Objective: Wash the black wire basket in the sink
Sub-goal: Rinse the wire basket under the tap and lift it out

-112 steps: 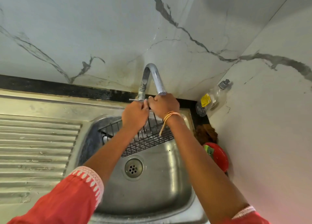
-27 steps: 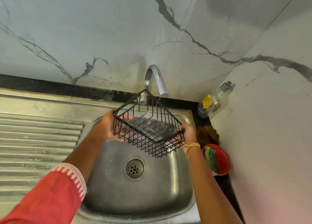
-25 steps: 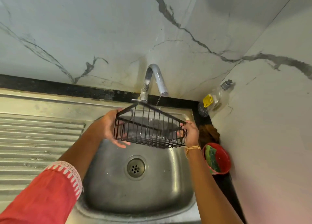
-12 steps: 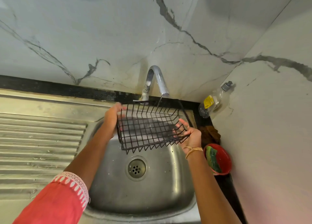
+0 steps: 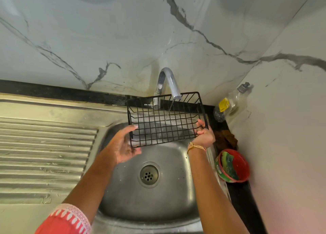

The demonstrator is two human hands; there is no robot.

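two hands hold our basket (image 5: 164,122) over the sink (image 5: 176,195), its long axis left to right under the tap (image 5: 168,85). right hand (image 5: 204,136) grips the end; left hand (image 5: 123,145) seems relaxed, cupping the corner.

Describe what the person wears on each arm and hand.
The left arm is bare from the hand to a coral-red sleeve edged with a white lace cuff patterned with red ovals. The right wrist carries a thin yellow-orange thread bracelet; its forearm is bare. No rings or gloves show on either hand.
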